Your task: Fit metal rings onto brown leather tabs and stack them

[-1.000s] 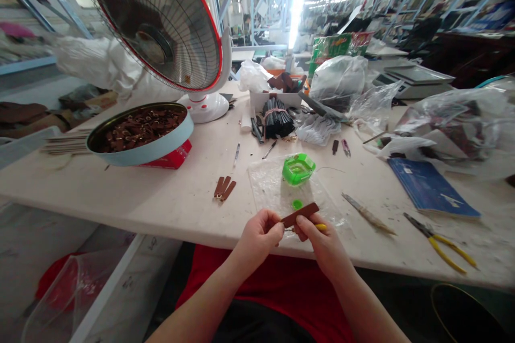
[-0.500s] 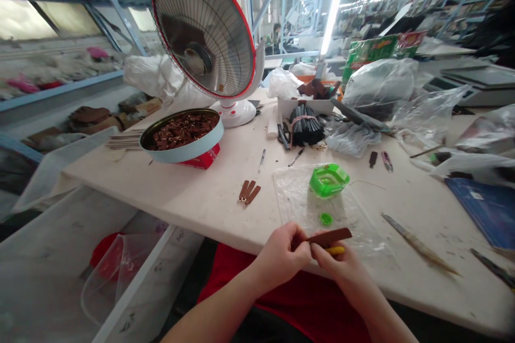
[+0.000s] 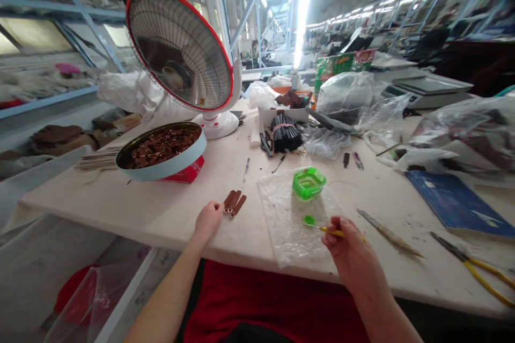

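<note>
Brown tags [image 3: 238, 204] are laid nr front edge of table [image 3: 169, 206], left of plastic sheet [image 3: 279, 233]; L hand [image 3: 210, 220] is curled against them, grip can't be told. Yellow tool [image 3: 328, 230] is held in R hand [image 3: 344, 236], fingers closed, by sheet's right edge. Tags best set flat w/o overlap, tool tip kept clear of green cap [image 3: 309, 220].

Slim brown leather-like strips [image 3: 240, 204] with metal rings at their near ends lay grouped on the pale tabletop [image 3: 169, 203]. A thin yellow-handled metal tool [image 3: 332, 232] pointed leftward, gripped in the right hand [image 3: 350, 246].
</note>
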`<state>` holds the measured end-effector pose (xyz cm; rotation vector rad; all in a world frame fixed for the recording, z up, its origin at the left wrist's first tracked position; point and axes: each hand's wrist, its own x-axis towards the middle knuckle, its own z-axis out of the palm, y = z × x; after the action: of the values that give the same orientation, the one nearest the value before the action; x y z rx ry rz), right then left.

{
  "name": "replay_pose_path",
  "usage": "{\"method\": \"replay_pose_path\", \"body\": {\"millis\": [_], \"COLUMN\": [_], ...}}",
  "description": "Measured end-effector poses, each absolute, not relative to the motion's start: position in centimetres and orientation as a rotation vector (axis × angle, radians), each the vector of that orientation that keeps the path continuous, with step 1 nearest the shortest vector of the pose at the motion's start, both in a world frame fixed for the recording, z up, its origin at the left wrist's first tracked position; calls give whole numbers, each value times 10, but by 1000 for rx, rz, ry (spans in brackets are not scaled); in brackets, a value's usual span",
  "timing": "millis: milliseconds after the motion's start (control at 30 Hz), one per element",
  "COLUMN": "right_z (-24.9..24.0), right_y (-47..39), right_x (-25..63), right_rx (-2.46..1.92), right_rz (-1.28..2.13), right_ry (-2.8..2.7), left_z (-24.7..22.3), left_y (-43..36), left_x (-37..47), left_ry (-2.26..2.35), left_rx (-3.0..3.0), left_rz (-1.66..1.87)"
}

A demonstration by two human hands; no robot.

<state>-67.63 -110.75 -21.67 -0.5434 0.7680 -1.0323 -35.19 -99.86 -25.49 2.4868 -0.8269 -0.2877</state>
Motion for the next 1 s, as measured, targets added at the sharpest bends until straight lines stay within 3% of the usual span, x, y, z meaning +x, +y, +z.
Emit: {"method": "replay_pose_path", "body": {"millis": [200,433,767,933,1000], "right_z": [-211,-215,-235,-247,-256], "right_y": [-1126,-1127,-1149,-1140,-1131], "right_x": [-695,-719,-846,-876,-889], "right_rx": [-247,-366,-29,-254,-612], "right_rz": [-992,-1085,-1323,-1293,-1174], "right_ry": [707,707,908,959,1188], "left_z": [-228,-201,-209,-196,-187], "left_y": [-1010,-1048,-1147,-1162,-1161], "left_x": [-405,-522,-638,-622,-602], "left_ry": [-1101,-1648,-2266,-2270,-2201], "left_rx": [2346,1984,1716,1662,1693], "left_rz": [-132,-589,-543,-444,-332]}}
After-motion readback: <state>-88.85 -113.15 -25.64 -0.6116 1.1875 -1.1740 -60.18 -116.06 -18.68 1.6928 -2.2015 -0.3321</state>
